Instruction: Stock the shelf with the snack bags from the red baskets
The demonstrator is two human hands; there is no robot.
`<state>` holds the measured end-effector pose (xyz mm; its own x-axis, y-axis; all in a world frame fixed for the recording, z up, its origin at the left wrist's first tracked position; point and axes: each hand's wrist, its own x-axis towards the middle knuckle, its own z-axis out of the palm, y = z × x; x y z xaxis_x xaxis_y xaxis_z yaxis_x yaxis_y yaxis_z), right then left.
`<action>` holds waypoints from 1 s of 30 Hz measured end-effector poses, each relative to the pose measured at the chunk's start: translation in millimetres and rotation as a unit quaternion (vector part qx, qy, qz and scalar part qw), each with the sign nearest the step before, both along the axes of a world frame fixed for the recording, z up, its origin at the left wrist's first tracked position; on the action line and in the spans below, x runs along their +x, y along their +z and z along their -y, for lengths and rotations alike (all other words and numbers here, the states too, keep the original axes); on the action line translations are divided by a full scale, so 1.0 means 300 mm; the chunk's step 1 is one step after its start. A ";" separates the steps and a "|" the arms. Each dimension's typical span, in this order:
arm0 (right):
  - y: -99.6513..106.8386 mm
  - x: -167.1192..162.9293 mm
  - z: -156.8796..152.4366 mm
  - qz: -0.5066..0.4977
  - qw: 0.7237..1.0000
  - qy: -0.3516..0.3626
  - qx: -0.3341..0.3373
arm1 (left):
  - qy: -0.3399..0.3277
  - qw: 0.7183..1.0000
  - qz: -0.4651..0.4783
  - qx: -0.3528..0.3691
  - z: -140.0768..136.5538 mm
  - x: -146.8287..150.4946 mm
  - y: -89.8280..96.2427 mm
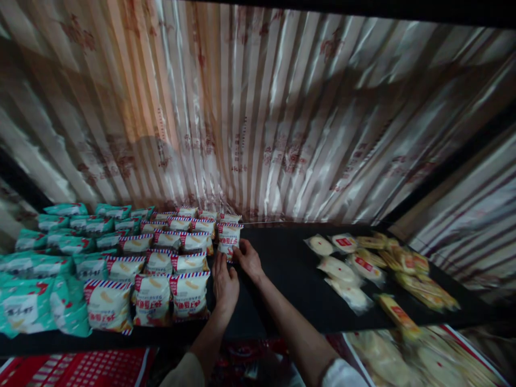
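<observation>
A white snack bag [229, 237] with a striped blue-and-red top edge and red lettering stands upright on the black shelf [278, 269], between my two hands. My left hand [226, 283] has its fingers against the bag's lower left part. At its lower right side, my right hand [248, 261] grips the edge with bent fingers; some fingertips are hidden. Just left of my hands stand rows of matching white bags [190, 295], facing me. Farther left are rows of teal snack bags [28, 306].
Flat round wrapped packs [338, 269] and yellow wrapped packs [399, 314] lie loose on the right of the shelf. Below its front edge are a red basket [92, 368] and a bin of more packs [435, 360]. Pleated shiny sheeting [258, 107] covers the back.
</observation>
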<state>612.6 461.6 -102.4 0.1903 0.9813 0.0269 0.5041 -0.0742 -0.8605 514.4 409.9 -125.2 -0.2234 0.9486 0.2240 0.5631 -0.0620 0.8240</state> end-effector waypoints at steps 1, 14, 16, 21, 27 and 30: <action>-0.002 -0.001 0.001 0.000 1.000 0.002 -0.002 | -0.002 1.000 -0.003 0.005 0.001 -0.001 -0.002; -0.007 -0.017 0.019 0.032 0.999 -0.017 0.013 | -0.012 1.000 -0.017 0.020 0.016 -0.007 0.016; -0.007 -0.014 0.045 0.019 0.999 -0.034 0.021 | -0.022 0.999 -0.023 0.010 0.034 -0.017 0.038; -0.007 0.008 0.169 -0.024 0.996 -0.075 0.039 | -0.062 0.998 -0.024 0.006 0.130 -0.039 0.098; -0.022 0.073 0.438 -0.091 0.984 -0.129 0.086 | -0.206 0.978 -0.001 0.017 0.366 -0.033 0.110; -0.046 0.122 0.613 -0.115 0.976 -0.158 0.091 | -0.315 0.949 -0.018 0.002 0.508 -0.022 0.068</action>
